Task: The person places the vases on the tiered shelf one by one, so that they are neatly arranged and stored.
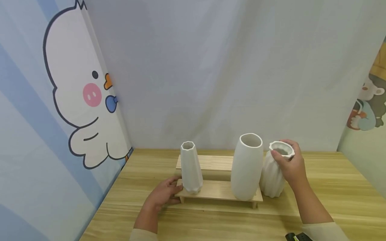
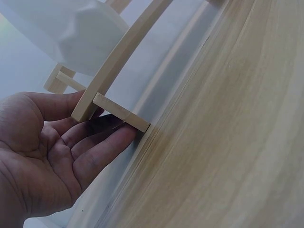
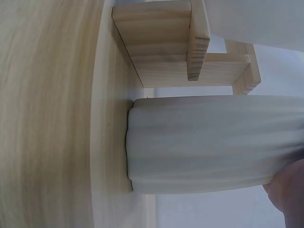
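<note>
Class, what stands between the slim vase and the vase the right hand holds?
The large smooth vase, on the wooden stand, as the head view shows.

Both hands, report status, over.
Left hand holding pale wooden two-tier stand. Right hand gripping white ribbed ceramic vase. Tall smooth white ceramic vase immediately alongside.

White vases: no readable text
Wooden stand: no readable label or number
Table: no readable marks
Cartoon prints: no readable words
</note>
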A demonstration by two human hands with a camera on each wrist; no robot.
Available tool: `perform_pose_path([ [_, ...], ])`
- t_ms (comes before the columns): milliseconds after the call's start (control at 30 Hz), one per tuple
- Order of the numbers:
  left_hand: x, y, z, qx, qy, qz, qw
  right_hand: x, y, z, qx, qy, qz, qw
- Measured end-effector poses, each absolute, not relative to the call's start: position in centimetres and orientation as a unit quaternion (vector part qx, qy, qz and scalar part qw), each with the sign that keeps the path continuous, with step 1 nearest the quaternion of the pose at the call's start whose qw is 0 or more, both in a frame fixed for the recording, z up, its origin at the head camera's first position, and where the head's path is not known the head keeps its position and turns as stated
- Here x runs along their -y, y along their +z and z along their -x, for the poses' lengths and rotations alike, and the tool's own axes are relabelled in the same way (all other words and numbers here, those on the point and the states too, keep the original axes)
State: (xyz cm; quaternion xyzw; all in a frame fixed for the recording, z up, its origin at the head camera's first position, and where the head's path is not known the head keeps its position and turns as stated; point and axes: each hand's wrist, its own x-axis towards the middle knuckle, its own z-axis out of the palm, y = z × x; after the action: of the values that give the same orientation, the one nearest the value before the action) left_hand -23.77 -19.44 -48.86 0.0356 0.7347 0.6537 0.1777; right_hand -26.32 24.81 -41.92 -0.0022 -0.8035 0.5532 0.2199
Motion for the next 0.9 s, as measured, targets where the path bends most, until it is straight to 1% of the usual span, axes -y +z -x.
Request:
perform_pose_path([
  [900, 19.34, -48.93, 23.84, -0.733, 0.655, -0.041, 0.179, -24.87, -42.16, 26.48, 0.802, 0.551, 0.0, 0.23],
])
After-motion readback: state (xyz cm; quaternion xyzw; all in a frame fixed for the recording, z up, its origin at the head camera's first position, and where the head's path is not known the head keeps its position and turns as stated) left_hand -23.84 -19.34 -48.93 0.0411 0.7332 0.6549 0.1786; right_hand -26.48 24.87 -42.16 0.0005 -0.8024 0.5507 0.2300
